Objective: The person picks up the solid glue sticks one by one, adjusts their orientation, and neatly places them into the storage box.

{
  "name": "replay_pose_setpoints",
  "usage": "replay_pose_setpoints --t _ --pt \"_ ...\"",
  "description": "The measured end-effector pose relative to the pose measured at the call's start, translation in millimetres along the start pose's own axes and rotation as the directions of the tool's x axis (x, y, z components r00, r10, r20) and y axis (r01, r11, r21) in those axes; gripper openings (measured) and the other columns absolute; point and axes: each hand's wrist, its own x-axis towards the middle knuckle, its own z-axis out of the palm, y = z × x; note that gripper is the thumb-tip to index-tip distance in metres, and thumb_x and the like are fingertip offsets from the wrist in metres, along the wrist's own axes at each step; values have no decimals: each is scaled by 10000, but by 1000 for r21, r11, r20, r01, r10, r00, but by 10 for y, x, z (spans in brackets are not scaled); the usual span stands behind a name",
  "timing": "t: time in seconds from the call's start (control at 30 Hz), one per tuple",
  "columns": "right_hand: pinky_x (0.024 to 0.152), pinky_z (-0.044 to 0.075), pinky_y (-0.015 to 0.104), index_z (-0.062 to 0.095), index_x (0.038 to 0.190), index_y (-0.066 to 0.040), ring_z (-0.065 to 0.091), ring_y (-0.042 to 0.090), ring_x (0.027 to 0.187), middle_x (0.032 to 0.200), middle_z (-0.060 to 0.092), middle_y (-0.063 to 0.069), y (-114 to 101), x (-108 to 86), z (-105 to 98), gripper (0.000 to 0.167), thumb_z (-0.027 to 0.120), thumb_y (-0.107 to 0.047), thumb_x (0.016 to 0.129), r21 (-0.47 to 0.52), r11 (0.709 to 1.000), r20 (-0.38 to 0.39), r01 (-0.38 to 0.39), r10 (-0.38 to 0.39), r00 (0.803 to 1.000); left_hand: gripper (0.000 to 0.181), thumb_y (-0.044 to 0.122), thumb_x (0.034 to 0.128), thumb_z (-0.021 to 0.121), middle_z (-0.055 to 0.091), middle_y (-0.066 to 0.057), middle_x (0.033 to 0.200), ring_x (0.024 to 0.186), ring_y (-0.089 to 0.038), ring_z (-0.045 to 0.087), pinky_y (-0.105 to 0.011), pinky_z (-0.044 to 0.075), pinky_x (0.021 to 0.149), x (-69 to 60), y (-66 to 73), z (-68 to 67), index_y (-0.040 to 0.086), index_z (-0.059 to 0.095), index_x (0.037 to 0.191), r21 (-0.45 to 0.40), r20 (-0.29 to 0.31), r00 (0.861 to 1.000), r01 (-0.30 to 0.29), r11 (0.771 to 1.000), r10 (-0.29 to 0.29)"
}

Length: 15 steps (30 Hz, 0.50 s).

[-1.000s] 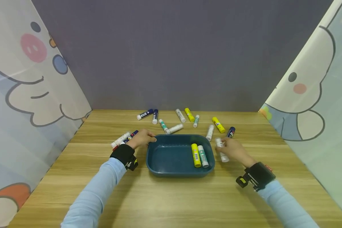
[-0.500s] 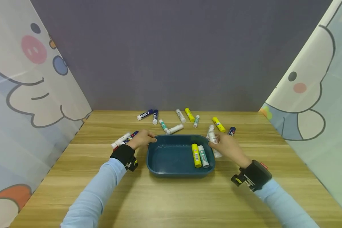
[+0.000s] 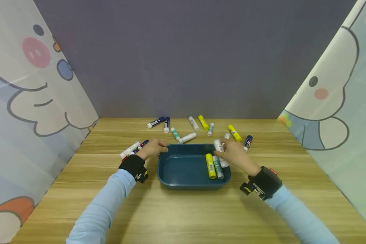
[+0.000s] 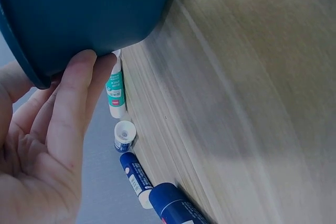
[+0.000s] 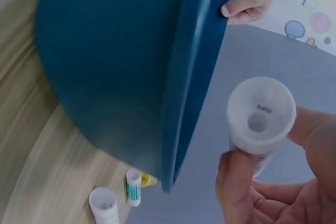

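Observation:
A dark teal plastic bin (image 3: 183,186) stands on the table before me. My left hand (image 3: 151,149) grips its back left rim, thumb above and fingers against the outer wall in the left wrist view. Over the bin's right side, my right hand (image 3: 237,155) pinches a white glue stick (image 3: 218,145), held tilted. In the right wrist view the white glue stick (image 5: 261,114) shows its round hollow end to the camera, apart from the bin wall. Inside the bin, a yellow glue stick (image 3: 210,166) lies beside a green-and-white glue stick (image 3: 218,168).
Loose glue sticks lie behind the bin, among them a white one (image 3: 187,138) and a yellow one (image 3: 203,122). A blue one (image 3: 247,143) and another yellow one (image 3: 234,133) are at the right. A white one (image 3: 129,150) lies left of my left hand. A grey wall closes the back.
My right hand has carried the white glue stick from the table at the right leftward to above the bin's right side. The left hand keeps its hold on the rim.

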Motion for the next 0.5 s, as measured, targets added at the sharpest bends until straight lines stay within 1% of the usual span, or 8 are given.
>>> replay_pose_setpoints --t 0.07,0.17,0.27,0.33,0.37,0.5 --pt "462 370 232 507 1248 44 465 132 525 671 540 41 -37 13 34 554 641 -295 832 -5 1000 10 12 -12 1000 311 135 900 564 583 -194 1183 917 -227 600 -373 534 743 2 -2 7 -36 602 1157 -10 -2 1000 4 1000 -4" --pt "440 362 227 563 1167 3 456 123 492 616 506 16 -79 36 95 455 639 -295 833 -1 1000 33 31 -31 999 309 140 901 564 574 -189 1205 948 -236 598 -367 534 750 8 -3 9 -26 606 1158 -15 -7 1000 12 1000 -12" --pt "433 371 225 581 1141 -10 465 113 489 605 511 0 -121 55 163 427 644 -296 831 6 999 49 50 -50 998 309 138 900 565 570 -186 1212 951 -237 596 -368 533 750 6 -4 7 -23 607 1160 -16 -12 1000 18 1000 -18" --pt "431 375 227 575 1162 -6 467 114 478 592 514 11 -153 61 205 454 652 -301 825 24 999 64 40 -41 997 310 137 900 565 571 -187 1212 950 -237 596 -372 533 754 0 -2 4 -23 607 1162 -15 -13 1000 20 1000 -20" --pt "433 389 228 566 1181 9 477 111 483 612 527 15 -170 61 223 482 658 -298 821 33 999 68 36 -38 997 311 137 900 564 573 -190 1208 951 -237 598 -374 533 756 -1 0 5 -25 606 1163 -17 -11 1000 20 1000 -20" --pt "442 396 225 555 1188 35 483 112 480 627 536 35 -215 80 317 517 674 -301 813 4 1000 87 25 -25 996 320 144 903 562 577 -193 1198 983 -253 596 -374 534 766 -3 -4 5 -24 601 1172 -25 3 1000 24 999 -24"
